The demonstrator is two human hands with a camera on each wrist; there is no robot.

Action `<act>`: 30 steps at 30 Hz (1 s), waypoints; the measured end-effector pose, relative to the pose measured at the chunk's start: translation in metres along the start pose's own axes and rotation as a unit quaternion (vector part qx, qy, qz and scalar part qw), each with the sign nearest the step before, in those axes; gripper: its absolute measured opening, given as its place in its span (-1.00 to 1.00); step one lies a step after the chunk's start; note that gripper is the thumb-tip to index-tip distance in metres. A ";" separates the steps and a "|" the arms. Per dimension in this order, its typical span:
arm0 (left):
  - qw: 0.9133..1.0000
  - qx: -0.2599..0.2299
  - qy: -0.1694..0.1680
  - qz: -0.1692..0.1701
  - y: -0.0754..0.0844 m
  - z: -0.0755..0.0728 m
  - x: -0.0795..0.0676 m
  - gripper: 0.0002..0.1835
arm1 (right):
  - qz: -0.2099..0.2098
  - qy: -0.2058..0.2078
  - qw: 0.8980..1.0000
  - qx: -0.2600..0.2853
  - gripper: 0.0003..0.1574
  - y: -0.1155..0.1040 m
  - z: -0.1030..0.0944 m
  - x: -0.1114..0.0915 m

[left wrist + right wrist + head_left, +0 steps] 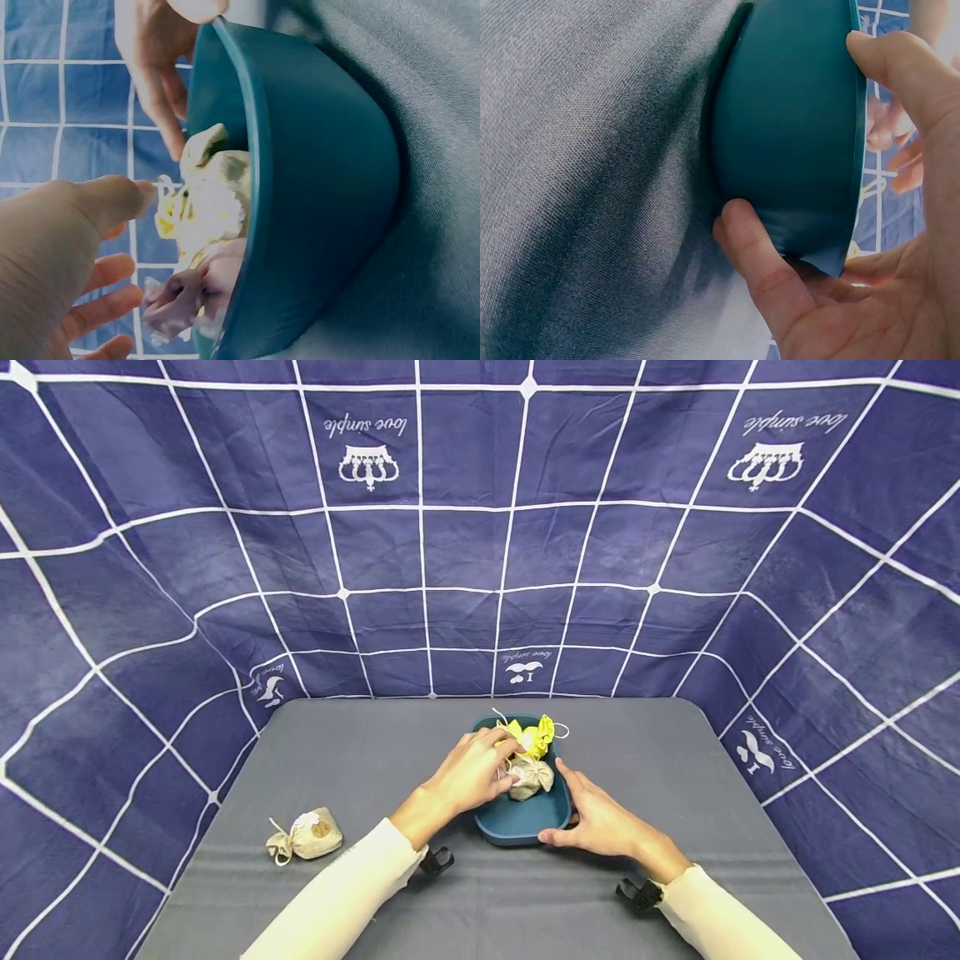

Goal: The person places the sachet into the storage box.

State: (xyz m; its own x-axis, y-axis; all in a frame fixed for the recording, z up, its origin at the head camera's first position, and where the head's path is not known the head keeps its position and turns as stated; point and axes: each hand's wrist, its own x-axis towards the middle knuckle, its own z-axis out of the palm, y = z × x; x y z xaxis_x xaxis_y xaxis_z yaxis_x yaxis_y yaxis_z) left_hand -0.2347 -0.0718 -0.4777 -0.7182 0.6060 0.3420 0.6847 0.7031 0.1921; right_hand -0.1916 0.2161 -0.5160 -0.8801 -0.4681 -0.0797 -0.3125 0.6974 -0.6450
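Observation:
A dark teal plastic bin (517,828) stands on the table with small drawstring pouches inside. A yellow pouch (545,735) lies at its far end and a beige pouch (534,779) in front of it. In the left wrist view, a pinkish pouch (176,304) also shows at the rim. My left hand (468,770) hovers over the bin beside the beige pouch, fingers loosely bent, with a gap between fingertips and pouches in the left wrist view. With thumb and fingers spread round its right side, my right hand (603,818) holds the bin.
Another beige pouch (318,835), tied with a white cord, lies on the left of the grey table (360,760). Blue cloth (465,552) with a white grid hangs behind the table and along its sides. Each wrist wears a black strap (639,895).

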 end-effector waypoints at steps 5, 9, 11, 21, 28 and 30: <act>0.999 0.001 0.042 -0.014 -0.006 -0.017 -0.018 -0.61 | 0.000 0.005 1.000 -0.008 0.74 0.000 0.001 0.002; 0.997 0.015 0.066 -0.034 -0.015 -0.035 -0.037 -0.61 | -0.003 0.006 1.000 -0.010 0.74 0.000 0.001 0.003; 0.996 0.019 0.073 -0.048 -0.021 -0.044 -0.048 -0.60 | -0.004 0.007 1.000 -0.006 0.74 0.000 0.000 0.003; 0.984 0.039 0.102 -0.138 -0.056 -0.076 -0.120 -0.58 | -0.004 -0.001 1.000 0.012 0.72 0.000 0.004 0.001; 0.975 0.040 0.082 -0.202 -0.082 -0.093 -0.169 -0.51 | 0.001 0.005 1.000 0.011 0.74 0.001 0.003 0.001; 0.973 0.041 0.069 -0.218 -0.087 -0.095 -0.183 -0.48 | -0.004 0.005 1.000 0.009 0.74 0.002 0.003 0.001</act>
State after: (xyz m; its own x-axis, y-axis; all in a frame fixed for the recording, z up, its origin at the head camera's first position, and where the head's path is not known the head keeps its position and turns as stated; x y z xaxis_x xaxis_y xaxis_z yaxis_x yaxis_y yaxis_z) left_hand -0.1511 -0.2789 -0.4700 -0.9108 0.1923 0.3652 0.3027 0.9127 0.2744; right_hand -0.1919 0.2147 -0.5197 -0.8807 -0.4689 -0.0673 -0.3137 0.6838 -0.6588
